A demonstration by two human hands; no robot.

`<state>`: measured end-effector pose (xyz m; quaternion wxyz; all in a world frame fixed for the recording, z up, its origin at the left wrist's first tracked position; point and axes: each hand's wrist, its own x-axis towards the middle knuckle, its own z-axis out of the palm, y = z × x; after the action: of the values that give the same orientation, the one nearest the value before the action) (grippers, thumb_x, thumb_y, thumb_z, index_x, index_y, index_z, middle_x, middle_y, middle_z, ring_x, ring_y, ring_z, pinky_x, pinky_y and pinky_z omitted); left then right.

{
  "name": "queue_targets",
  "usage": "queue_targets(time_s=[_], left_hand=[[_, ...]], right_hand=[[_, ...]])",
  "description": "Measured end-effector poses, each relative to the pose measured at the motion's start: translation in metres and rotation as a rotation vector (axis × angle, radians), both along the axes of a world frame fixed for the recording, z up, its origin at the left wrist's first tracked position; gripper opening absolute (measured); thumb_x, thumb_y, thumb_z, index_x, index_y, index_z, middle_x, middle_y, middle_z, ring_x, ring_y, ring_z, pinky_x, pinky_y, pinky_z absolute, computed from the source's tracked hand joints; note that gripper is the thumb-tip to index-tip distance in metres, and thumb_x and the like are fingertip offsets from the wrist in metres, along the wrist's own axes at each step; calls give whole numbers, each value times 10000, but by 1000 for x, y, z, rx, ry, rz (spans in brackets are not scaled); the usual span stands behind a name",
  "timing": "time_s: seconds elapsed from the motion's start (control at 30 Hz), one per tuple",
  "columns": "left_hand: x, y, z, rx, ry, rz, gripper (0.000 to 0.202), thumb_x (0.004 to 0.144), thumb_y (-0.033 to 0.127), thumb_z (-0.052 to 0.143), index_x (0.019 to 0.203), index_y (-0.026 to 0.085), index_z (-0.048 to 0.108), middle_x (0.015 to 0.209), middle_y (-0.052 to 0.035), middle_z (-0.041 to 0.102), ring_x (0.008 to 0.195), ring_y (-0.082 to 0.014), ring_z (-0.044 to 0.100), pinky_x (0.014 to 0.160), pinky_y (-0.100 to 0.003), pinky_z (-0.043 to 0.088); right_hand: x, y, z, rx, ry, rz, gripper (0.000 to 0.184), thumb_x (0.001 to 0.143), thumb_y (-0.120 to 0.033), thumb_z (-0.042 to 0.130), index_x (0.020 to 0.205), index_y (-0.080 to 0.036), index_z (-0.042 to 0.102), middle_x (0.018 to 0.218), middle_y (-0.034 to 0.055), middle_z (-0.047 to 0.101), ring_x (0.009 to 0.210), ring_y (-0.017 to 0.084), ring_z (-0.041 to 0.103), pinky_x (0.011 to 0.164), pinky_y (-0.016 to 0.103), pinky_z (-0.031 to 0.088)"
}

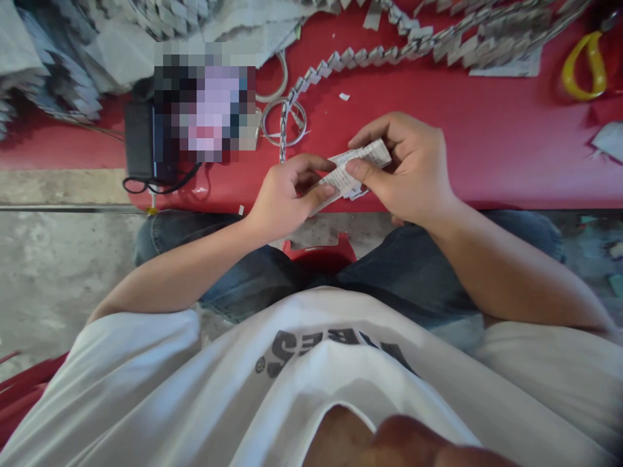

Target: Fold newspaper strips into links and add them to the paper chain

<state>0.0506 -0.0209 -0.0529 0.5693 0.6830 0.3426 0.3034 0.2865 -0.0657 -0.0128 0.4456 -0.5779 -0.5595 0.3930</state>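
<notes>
Paper heap (117,48): pale, crumpled sheets and zigzag folds.
Black box (139,146): hard-edged, a dark cord beside it.
Pale ring (265,123): thin, round, flat on the smooth red surface (516,130).
Left hand (282,198): grip pinching the strip's lower end.
Shirt lettering (289,347): dark capitals; E and S legible, others lost in folds.
Folded chain (341,61): angular interlocking links.
Paper strip (357,157): between both hands at the surface's near edge; print too small to read.
Right hand (413,168): grip thumbing down its upper end.
Yellow handle (594,65): looped, glossy.
</notes>
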Motion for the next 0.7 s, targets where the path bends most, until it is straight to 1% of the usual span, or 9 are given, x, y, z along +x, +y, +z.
queue_targets(time_s=[0.07,0.13,0.2,0.3,0.37,0.43,0.5,0.53,0.7], left_hand=[[0,-2,-2,-1,3,9,495,990,668,805,1238,244,746,914,-38,832,730,-152,762,634,-291,606],[0,-2,-1,-30,-12,16,479,992,662,802,1199,231,760,929,-45,837,747,-157,768,631,-292,603],[1,-2,0,-63,-11,22,457,998,641,802,1159,215,768,909,-46,831,713,-145,746,603,-282,579],[1,-1,1,-44,11,33,426,1038,619,753,1130,203,771,895,-47,822,710,-140,744,615,-283,582],[0,-1,1,24,19,27,437,1030,632,758,1174,219,767,974,-63,842,819,-175,802,697,-312,637],[-2,-1,1,130,38,8,534,939,648,864,1271,246,750,1133,-86,856,1014,-241,847,841,-375,694],[-4,-2,3,245,85,0,686,829,621,975,1360,269,724,1293,-103,840,1193,-299,834,1001,-445,703],[-5,-3,4,292,116,1,712,813,592,994,1387,276,714,1338,-105,830,1234,-311,823,1049,-464,695],[-7,-6,8,405,200,15,496,984,423,834,1437,274,695,1330,-92,830,1187,-280,834,1031,-444,698]], right_hand=[[0,0,0,8,-5,-5,258,913,-453,974,1053,-349,783,857,16,735,807,263,707,647,406,585],[-1,0,-1,8,-14,-5,257,917,-453,973,1044,-337,782,862,23,737,813,265,710,661,406,592],[-1,1,-1,5,-17,-1,254,920,-452,973,1029,-329,780,862,26,734,798,258,702,660,405,591],[-2,1,-2,6,7,-2,257,912,-437,983,1013,-328,774,862,25,719,790,256,690,666,412,588],[-3,0,-3,5,29,-7,252,912,-420,982,1017,-335,770,889,27,719,823,266,695,690,424,594],[-3,-1,-2,6,44,-20,245,916,-405,975,1024,-345,764,931,31,733,865,279,703,713,434,601],[-4,-2,-2,7,50,-32,234,926,-398,963,1026,-349,758,962,33,751,892,287,708,733,441,605],[-4,-2,-3,9,51,-35,229,929,-398,960,1021,-349,756,964,34,757,894,287,707,743,444,605],[-6,-1,-5,49,15,-52,215,936,-399,960,999,-336,764,953,32,781,831,267,682,764,451,598]])
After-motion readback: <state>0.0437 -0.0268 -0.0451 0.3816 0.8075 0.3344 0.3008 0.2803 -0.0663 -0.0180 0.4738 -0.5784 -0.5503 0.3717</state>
